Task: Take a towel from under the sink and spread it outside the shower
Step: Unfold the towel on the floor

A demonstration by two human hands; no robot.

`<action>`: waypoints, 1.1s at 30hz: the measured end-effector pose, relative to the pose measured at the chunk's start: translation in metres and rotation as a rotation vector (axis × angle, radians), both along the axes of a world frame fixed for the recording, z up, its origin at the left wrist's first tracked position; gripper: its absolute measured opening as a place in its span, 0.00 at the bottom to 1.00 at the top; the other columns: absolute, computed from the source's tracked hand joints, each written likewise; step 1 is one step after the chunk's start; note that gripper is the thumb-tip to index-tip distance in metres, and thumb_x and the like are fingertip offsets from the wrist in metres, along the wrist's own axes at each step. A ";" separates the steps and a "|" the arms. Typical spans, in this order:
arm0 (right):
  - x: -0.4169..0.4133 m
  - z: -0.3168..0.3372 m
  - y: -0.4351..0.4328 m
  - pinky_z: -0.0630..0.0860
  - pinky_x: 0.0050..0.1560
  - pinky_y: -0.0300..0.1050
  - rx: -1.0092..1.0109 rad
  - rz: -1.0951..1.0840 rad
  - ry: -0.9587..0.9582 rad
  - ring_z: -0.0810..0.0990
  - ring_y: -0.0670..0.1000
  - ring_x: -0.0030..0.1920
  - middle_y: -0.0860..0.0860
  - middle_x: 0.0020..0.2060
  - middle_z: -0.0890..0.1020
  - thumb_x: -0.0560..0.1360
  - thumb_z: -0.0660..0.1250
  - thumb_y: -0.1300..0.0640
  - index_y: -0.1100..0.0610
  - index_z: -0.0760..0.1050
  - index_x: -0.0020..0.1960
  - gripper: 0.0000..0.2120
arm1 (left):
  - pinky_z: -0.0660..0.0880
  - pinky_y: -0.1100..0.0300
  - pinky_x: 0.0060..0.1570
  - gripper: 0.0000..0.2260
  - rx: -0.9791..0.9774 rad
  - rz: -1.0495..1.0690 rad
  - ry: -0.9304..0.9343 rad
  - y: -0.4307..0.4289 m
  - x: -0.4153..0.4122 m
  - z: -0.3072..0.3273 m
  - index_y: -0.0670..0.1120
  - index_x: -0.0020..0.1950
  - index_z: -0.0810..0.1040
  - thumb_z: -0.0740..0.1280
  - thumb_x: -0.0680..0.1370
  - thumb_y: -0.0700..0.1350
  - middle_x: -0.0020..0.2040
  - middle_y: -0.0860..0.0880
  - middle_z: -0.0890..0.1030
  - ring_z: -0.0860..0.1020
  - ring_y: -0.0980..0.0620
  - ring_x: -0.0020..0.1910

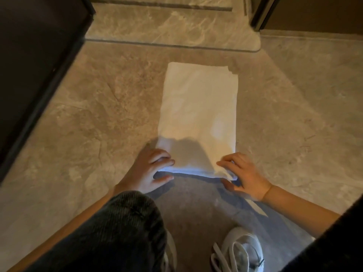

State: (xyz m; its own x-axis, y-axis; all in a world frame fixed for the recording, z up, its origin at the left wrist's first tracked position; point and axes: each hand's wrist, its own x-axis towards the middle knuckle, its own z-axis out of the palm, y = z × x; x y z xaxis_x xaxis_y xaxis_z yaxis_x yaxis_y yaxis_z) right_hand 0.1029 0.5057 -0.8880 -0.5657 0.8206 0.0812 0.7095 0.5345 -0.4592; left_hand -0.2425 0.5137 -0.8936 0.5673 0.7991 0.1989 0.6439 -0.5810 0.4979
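Far left there's a dark panel [29, 55] (cabinet side or door, can't tell which) running along the marble-look floor [78, 124]. Next over, the left hand [149, 171] is on the near-left corner of the towel [198, 107]. Its fingers [167, 161] curl over the top and the thumb tucks under the edge, so it's pinching the cloth. The towel itself lies flat on the floor, folded into a long narrow stack with layers showing at the far right corner. Its far end is near the raised shower threshold [167, 26] but not touching it. The right hand [247, 177] does the same on the near-right corner: fingers on top, thumb below, gripping the hem. A white sneaker [239, 250] sits bottom right, well back from the towel.

My take: it's in the right spot but not spread yet, so the step in hand is opening it out. I'd check that each pinch has only the top layer or two, not the whole stack. Then lift low and pull so the fold peels open instead of the bundle sliding. Keep both corners level, and smooth it flat so nobody trips on a ridge.
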 end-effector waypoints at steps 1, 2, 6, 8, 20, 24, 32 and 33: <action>-0.004 0.003 0.002 0.75 0.55 0.55 0.039 -0.013 0.016 0.75 0.56 0.55 0.58 0.55 0.80 0.74 0.68 0.49 0.59 0.78 0.61 0.19 | 0.73 0.51 0.57 0.14 0.026 0.003 -0.003 0.001 0.002 0.001 0.46 0.58 0.80 0.66 0.79 0.54 0.59 0.48 0.77 0.75 0.50 0.59; -0.009 0.005 0.005 0.74 0.57 0.54 0.070 -0.032 0.045 0.75 0.56 0.57 0.58 0.56 0.79 0.76 0.65 0.49 0.59 0.78 0.61 0.19 | 0.72 0.49 0.60 0.14 0.047 0.015 0.016 0.004 0.007 0.003 0.45 0.60 0.79 0.63 0.81 0.52 0.61 0.47 0.77 0.74 0.49 0.62; -0.051 0.017 0.030 0.62 0.73 0.51 0.051 -0.168 -0.010 0.67 0.57 0.72 0.57 0.71 0.70 0.80 0.56 0.45 0.58 0.68 0.73 0.26 | 0.57 0.45 0.74 0.25 0.036 0.077 0.291 0.029 0.040 0.017 0.45 0.75 0.64 0.49 0.83 0.58 0.77 0.46 0.63 0.60 0.46 0.76; -0.069 0.016 0.037 0.52 0.77 0.52 -0.016 -0.213 -0.093 0.55 0.55 0.77 0.55 0.77 0.60 0.82 0.50 0.42 0.57 0.57 0.78 0.30 | 0.53 0.46 0.75 0.30 -0.020 0.082 0.410 0.038 0.054 0.021 0.43 0.78 0.56 0.42 0.82 0.60 0.79 0.44 0.57 0.54 0.45 0.78; -0.069 -0.025 0.029 0.37 0.76 0.47 -0.125 -0.242 -0.300 0.38 0.49 0.78 0.51 0.79 0.42 0.80 0.45 0.35 0.53 0.39 0.79 0.36 | 0.49 0.45 0.75 0.32 -0.039 0.069 0.509 0.035 0.062 -0.010 0.41 0.79 0.53 0.48 0.81 0.60 0.79 0.40 0.53 0.52 0.43 0.78; -0.069 -0.022 0.029 0.41 0.77 0.50 -0.154 -0.241 -0.244 0.40 0.49 0.78 0.50 0.79 0.44 0.80 0.45 0.35 0.52 0.40 0.80 0.35 | 0.51 0.45 0.74 0.31 -0.049 0.068 0.497 0.035 0.063 -0.007 0.41 0.78 0.56 0.49 0.81 0.60 0.78 0.41 0.55 0.55 0.43 0.77; -0.035 0.007 0.097 0.45 0.77 0.47 -0.069 -0.440 -0.024 0.46 0.47 0.78 0.48 0.78 0.51 0.81 0.50 0.43 0.56 0.51 0.79 0.31 | 0.57 0.45 0.72 0.27 -0.001 0.073 0.291 0.091 0.086 0.022 0.42 0.73 0.67 0.61 0.79 0.55 0.73 0.43 0.70 0.67 0.43 0.72; -0.030 0.009 0.108 0.47 0.77 0.48 -0.061 -0.470 -0.014 0.48 0.49 0.78 0.50 0.78 0.52 0.82 0.52 0.45 0.57 0.52 0.79 0.30 | 0.55 0.46 0.74 0.27 0.005 0.052 0.276 0.103 0.092 0.024 0.42 0.74 0.66 0.63 0.79 0.54 0.74 0.44 0.69 0.65 0.44 0.73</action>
